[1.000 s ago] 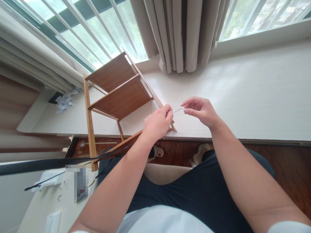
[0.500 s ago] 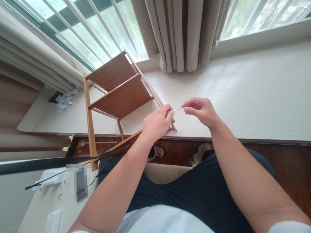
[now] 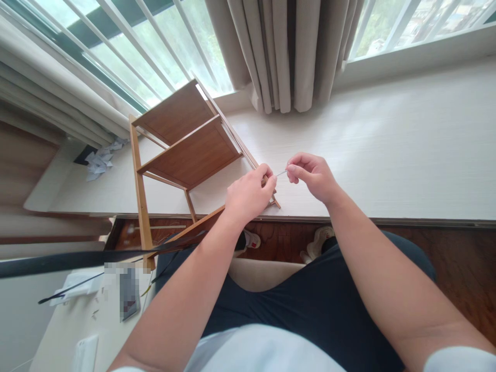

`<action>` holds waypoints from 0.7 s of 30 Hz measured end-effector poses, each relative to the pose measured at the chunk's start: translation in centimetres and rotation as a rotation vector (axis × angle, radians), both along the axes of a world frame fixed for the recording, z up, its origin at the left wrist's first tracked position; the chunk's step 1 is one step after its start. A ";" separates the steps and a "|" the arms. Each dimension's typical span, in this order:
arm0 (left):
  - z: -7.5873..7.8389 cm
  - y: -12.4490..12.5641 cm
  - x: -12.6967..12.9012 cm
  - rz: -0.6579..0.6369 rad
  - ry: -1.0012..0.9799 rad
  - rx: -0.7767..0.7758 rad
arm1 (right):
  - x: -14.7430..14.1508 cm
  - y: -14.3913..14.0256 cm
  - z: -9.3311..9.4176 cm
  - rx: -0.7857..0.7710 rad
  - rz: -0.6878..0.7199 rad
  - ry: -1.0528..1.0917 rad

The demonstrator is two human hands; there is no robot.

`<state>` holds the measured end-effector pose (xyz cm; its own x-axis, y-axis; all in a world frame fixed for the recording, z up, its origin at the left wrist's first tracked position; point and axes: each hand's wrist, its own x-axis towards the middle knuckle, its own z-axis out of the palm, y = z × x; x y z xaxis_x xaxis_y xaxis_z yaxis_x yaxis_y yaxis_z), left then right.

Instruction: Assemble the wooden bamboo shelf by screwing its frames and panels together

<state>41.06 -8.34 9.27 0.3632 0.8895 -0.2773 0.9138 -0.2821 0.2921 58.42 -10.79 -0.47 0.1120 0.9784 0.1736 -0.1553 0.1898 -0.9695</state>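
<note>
A wooden shelf rack (image 3: 189,160) leans at a slant, with two brown boards between light wooden rails. My left hand (image 3: 250,191) is closed around the end of its right-hand rail, thumb and forefinger pinched together there. From that pinch a thin metal rod (image 3: 281,173), which looks like a hex key, runs to my right hand (image 3: 310,174). The right thumb and fingertips pinch the rod's outer end, the other fingers curled. Where the rod meets the rail is hidden by my left fingers.
The rack rests on a pale window ledge (image 3: 368,155). Curtains (image 3: 282,51) hang behind. Paper scraps (image 3: 101,160) lie at the left. On a side table (image 3: 58,341) are a phone-like device (image 3: 129,294), a white object (image 3: 85,353) and small bits. A dark strap (image 3: 77,262) crosses the left.
My right fingers have shifted and curled further around the rod's end, and the hand sits slightly closer to the left one. My left hand keeps its hold. The whole view has shifted slightly.
</note>
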 end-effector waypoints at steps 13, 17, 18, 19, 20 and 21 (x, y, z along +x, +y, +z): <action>-0.5 0.2 -0.2 0.022 -0.039 0.013 | -1.6 0.8 -1.5 -0.092 0.076 0.324; -0.4 0.1 0.0 0.026 -0.035 0.010 | -1.5 0.7 -1.3 -0.084 0.081 0.352; -0.4 0.1 0.0 0.024 -0.037 0.011 | -1.4 0.6 -1.3 -0.073 0.086 0.353; -0.4 0.1 -0.1 0.023 -0.038 0.013 | -1.3 0.5 -1.3 -0.061 0.096 0.354; -0.5 0.2 -0.1 0.022 -0.038 0.014 | -1.1 0.5 -1.3 -0.051 0.108 0.352; -0.5 0.2 -0.1 0.022 -0.037 0.016 | -0.9 0.4 -1.3 -0.044 0.123 0.347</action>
<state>40.91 -8.15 8.75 0.3536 0.9016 -0.2493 0.9083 -0.2673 0.3217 57.48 -10.35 -1.82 0.0383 0.9939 0.1031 -0.4954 0.1085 -0.8619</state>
